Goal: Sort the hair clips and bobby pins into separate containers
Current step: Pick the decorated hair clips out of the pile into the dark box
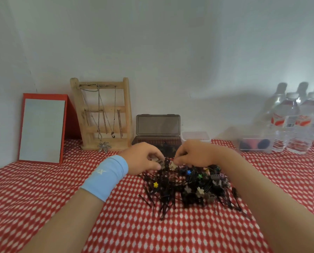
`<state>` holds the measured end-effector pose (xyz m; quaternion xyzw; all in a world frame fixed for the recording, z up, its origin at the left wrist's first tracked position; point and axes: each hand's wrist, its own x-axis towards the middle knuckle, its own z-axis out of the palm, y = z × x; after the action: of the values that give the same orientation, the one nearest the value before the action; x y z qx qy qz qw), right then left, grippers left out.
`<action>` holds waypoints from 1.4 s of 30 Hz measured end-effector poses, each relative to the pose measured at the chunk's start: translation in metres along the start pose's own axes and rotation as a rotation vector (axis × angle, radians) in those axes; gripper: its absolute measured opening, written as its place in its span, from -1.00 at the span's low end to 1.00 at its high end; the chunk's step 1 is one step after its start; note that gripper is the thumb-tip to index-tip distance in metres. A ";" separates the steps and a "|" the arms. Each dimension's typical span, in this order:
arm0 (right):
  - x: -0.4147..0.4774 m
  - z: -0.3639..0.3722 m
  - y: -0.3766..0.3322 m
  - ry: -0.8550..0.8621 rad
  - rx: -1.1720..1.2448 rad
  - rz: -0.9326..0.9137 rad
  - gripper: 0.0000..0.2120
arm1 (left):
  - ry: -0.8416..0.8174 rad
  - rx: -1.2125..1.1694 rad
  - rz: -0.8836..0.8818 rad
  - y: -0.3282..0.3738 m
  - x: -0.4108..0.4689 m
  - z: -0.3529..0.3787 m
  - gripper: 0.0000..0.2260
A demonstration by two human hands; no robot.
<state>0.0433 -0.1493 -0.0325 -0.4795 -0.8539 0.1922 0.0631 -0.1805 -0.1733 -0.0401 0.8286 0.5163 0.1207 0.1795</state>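
Red cloth with a white diamond print (134, 230) covers the table, and a plain white wall stands behind it. I count two hands at work, both at the far edge of one tangled heap of thin black bobby pins and small flower-shaped hair clips (185, 189).

The left hand (143, 159), with one pale blue wristband (107, 176) on its wrist, has its fingers curled and pinches a grey-brown clip (159, 162). The right hand (194, 154) pinches a cream flower clip (173, 166) just beside that one; the two pinches almost touch.

Nearer me than the grips, the pins are too many to count. Among them I pick out one yellow clip (155, 184), one blue clip (189, 172) and one green clip (200, 175).

Just behind the hands sits one dark translucent plastic box (158, 126) with its lid upright, and to the right of it one small clear tub (195, 136). Further right of the grips are a second clear container (254, 145) and at least four water bottles (287, 117). To the left stand one wooden jewellery rack (101, 114) hung with chains and one red-framed mirror (42, 127).
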 end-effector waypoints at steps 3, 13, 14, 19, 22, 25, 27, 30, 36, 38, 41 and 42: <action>0.015 -0.006 0.006 0.121 0.054 0.014 -0.84 | 0.135 -0.002 -0.024 -0.005 0.021 -0.004 -0.73; 0.095 -0.020 0.016 0.402 0.060 0.076 -0.84 | 0.307 -0.020 -0.100 -0.028 0.098 -0.012 -0.63; 0.098 -0.020 0.017 0.382 0.057 0.066 -0.83 | 0.292 -0.041 -0.098 -0.031 0.102 -0.010 -0.62; 0.095 -0.022 0.025 0.423 0.066 0.008 -0.80 | 0.317 -0.109 -0.038 -0.039 0.102 -0.006 -0.66; 0.076 -0.024 0.026 0.406 0.101 -0.043 -0.81 | 0.340 -0.122 0.008 -0.028 0.089 -0.002 -0.84; 0.049 -0.025 0.024 0.323 0.126 -0.053 -0.78 | 0.270 -0.123 0.062 -0.009 0.074 0.006 -0.92; 0.031 -0.022 0.023 0.260 0.116 -0.034 -0.78 | 0.206 -0.126 0.091 0.003 0.064 0.013 -0.94; 0.004 -0.016 0.024 0.162 0.115 -0.004 -0.82 | 0.094 -0.141 0.147 0.019 0.050 0.026 -0.94; -0.033 0.001 0.027 0.032 0.157 0.008 -0.86 | -0.188 -0.196 0.222 0.043 0.022 0.047 -0.85; -0.041 0.004 0.028 0.042 0.149 0.012 -0.86 | -0.260 -0.158 0.225 0.048 0.017 0.052 -0.75; -0.052 0.003 0.034 0.075 0.101 0.062 -0.87 | -0.261 -0.085 0.241 0.052 0.014 0.055 -0.70; -0.056 0.000 0.036 0.075 0.080 0.090 -0.88 | -0.244 -0.063 0.246 0.053 0.014 0.055 -0.71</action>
<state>0.1013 -0.1794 -0.0425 -0.5213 -0.8201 0.2110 0.1054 -0.1102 -0.1913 -0.0676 0.8881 0.3813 0.0565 0.2505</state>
